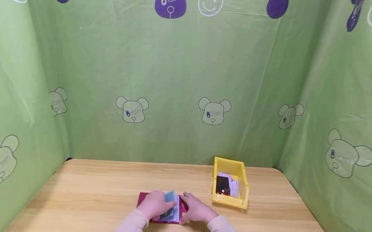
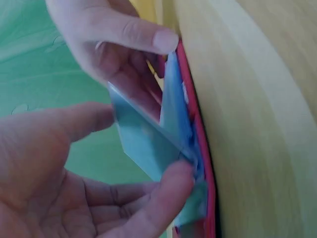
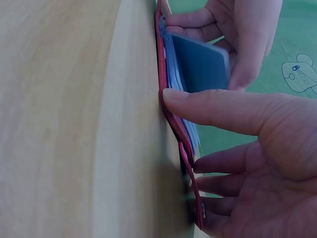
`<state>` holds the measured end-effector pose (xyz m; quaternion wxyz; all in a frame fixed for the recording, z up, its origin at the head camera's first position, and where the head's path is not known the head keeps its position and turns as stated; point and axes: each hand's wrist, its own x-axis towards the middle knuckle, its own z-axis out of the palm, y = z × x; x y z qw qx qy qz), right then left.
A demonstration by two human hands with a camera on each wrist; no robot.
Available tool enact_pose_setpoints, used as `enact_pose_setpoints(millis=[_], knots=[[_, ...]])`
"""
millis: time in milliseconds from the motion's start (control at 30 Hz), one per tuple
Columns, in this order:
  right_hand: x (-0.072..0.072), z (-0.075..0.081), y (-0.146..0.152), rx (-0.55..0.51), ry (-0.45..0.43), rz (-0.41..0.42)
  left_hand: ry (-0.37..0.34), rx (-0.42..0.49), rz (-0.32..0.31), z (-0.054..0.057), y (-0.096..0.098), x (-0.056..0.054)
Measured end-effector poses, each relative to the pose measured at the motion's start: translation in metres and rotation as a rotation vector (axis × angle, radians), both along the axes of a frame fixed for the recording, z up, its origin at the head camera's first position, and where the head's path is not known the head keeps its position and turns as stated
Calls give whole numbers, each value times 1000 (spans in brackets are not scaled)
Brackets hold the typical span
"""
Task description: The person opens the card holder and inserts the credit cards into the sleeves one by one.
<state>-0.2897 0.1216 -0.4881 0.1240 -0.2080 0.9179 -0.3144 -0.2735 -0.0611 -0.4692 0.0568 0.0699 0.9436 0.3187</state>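
Observation:
A red card holder lies opened on the table, its clear bluish plastic sleeves fanned upward. My left hand is over its left part and pinches one raised sleeve page, which stands tilted away from the stack. At the right edge, my right hand holds the card holder, thumb at the near edge and fingers over the red closing flap. The right thumb presses beside the layered sleeves. The left palm faces the page in the left wrist view.
A yellow bin stands at the back right, holding a black card and several pale cards. The wooden table ends at a green printed curtain behind and at both sides.

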Motion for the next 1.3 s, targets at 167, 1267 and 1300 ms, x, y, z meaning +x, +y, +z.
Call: enact_pose_setpoints(millis=[167, 1267, 1300], knots=[[1, -2, -1, 11, -11, -5, -134, 272, -23, -6, -20, -2], [0, -3, 0, 27, 7, -17, -224, 504, 38, -28, -100, -2], [0, -3, 0, 26, 8, -17, -220, 503, 33, -26, -101, -2]])
